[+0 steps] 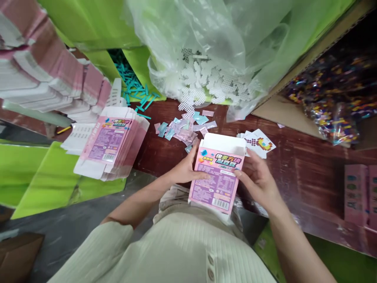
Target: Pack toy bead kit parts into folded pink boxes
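Note:
A pink and purple printed carton (pixel 216 181) is held in front of my body, its white top flap (pixel 225 142) raised. My left hand (pixel 190 167) grips its left side, thumb across the printed face. On the right edge rests the thumb of my right hand (pixel 257 179), with its fingers curled behind and partly hidden. Beyond the carton lie small pink and blue sachets (pixel 184 131) in a loose heap. Printed cards (pixel 259 143) with pixel pictures are fanned out just past my right hand. To the left, a stack of similar flattened cartons (pixel 108 141) leans on the table edge.
A clear plastic bag (pixel 200 35) spills white pegboard pieces (pixel 203 80) at the back. Teal plastic hammer-shaped pieces (pixel 138 92) lie left of it. An open cardboard box (pixel 297 118) holds bags of colourful beads (pixel 335 122). Pink boxes (pixel 356 192) stand right; bundled cartons (pixel 55 59) rise left.

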Demonstrator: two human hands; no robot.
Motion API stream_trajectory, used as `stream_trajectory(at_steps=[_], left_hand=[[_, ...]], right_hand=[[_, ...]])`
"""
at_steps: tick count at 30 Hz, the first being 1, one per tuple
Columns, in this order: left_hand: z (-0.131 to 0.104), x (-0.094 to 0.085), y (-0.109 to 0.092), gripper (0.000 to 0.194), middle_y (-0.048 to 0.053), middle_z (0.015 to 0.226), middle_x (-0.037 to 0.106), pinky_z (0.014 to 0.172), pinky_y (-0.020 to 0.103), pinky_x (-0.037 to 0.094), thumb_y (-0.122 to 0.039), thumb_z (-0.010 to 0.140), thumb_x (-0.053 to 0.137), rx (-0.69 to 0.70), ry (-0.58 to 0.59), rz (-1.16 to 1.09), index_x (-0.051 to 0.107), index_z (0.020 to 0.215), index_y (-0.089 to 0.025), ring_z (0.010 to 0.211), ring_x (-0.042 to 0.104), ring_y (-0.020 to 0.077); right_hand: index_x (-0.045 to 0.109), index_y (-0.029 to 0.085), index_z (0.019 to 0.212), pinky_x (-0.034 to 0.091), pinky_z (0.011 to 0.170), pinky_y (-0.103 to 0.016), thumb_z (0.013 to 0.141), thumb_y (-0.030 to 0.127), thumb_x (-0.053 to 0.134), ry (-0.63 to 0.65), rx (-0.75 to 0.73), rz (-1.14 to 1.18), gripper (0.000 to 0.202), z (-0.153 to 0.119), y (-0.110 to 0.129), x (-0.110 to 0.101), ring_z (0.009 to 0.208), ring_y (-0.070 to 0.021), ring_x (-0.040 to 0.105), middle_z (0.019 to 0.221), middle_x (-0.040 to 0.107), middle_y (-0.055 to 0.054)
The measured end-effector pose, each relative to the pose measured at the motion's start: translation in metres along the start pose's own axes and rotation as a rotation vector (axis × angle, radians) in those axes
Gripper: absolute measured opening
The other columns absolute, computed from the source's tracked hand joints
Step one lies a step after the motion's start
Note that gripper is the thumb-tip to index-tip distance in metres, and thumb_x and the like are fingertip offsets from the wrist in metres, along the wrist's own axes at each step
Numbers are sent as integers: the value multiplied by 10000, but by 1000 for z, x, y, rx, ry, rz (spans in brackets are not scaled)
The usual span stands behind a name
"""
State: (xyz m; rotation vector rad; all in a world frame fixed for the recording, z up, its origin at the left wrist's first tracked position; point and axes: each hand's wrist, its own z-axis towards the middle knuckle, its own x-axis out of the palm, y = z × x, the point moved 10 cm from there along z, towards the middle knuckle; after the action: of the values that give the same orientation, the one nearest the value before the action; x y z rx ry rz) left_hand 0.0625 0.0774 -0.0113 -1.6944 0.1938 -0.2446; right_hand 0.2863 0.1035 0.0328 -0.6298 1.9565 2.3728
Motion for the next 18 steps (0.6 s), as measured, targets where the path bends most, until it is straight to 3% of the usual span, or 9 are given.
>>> stream_trajectory(at_steps=[2, 3, 4, 6, 8, 10, 12, 15, 18], left_hand=[[2, -3, -4, 1086, 157, 1495, 645, 1085, 465, 580, -508, 709, 985, 77, 30, 22, 434, 1613, -268, 1324, 679, 317], [2, -1, -6, 1107, 149, 1479, 647, 1072, 449, 584, -486, 725, 980, 96, 64, 39, 384, 1637, -291, 1309, 686, 305], [2, 2, -8, 1044, 132, 1411, 677, 1032, 420, 597, -476, 765, 955, 98, 106, 60, 391, 1625, -296, 1250, 711, 285], [3, 7, -13, 725, 92, 1228, 725, 937, 355, 606, -488, 883, 855, 95, 163, 122, 533, 1493, -264, 1088, 740, 239], [6, 3, -25, 382, 93, 1167, 727, 952, 351, 582, -515, 1008, 694, 131, 103, 220, 673, 1252, -222, 1069, 722, 226], [9, -7, -37, 339, 107, 1177, 732, 1011, 372, 554, -526, 1072, 576, 180, -51, 284, 696, 1102, -210, 1124, 706, 228], [9, -15, -43, 320, 101, 1161, 754, 987, 368, 561, -524, 1077, 572, 201, -175, 227, 651, 1150, -223, 1111, 721, 217], [10, -10, -43, 343, 102, 1201, 785, 949, 353, 577, -490, 1047, 650, 192, -160, 116, 593, 1270, -235, 1107, 750, 209], [12, -2, -49, 258, 106, 1203, 794, 978, 353, 569, -445, 1016, 703, 148, -113, 172, 696, 1126, -212, 1132, 746, 217]], right_hand=[[443, 375, 1600, 669, 921, -435, 1000, 431, 736, 103, 123, 181, 670, -8, -21, 9, 1101, -231, 757, 1420, 689, -91], [527, 355, 1533, 677, 886, -411, 986, 433, 756, 123, 149, 211, 598, -10, -25, 9, 1049, -220, 768, 1354, 722, -78], [608, 337, 1449, 678, 873, -394, 973, 433, 773, 140, 155, 208, 514, -10, -26, 8, 1027, -213, 769, 1292, 744, -67], [735, 311, 1255, 670, 879, -382, 970, 440, 774, 147, 105, 122, 316, -8, -19, 2, 1025, -215, 760, 1172, 764, -58], [799, 303, 1101, 650, 951, -406, 979, 438, 758, 107, 8, 0, 186, -4, -8, -6, 1103, -232, 742, 1171, 758, -70], [814, 316, 1069, 617, 1039, -439, 978, 399, 763, 25, -73, -65, 133, -1, 0, -15, 1191, -243, 718, 1245, 743, -72], [778, 354, 1224, 607, 1060, -454, 982, 339, 761, -54, -105, -27, 243, 0, 2, -20, 1177, -230, 725, 1254, 742, -57], [717, 385, 1375, 622, 1025, -443, 994, 335, 748, 2, -97, 10, 386, 3, 3, -13, 1099, -219, 751, 1188, 776, -43], [832, 327, 1096, 629, 1013, -435, 991, 440, 743, 108, -25, 6, 178, 11, 7, -3, 1125, -249, 759, 1212, 797, -58]])
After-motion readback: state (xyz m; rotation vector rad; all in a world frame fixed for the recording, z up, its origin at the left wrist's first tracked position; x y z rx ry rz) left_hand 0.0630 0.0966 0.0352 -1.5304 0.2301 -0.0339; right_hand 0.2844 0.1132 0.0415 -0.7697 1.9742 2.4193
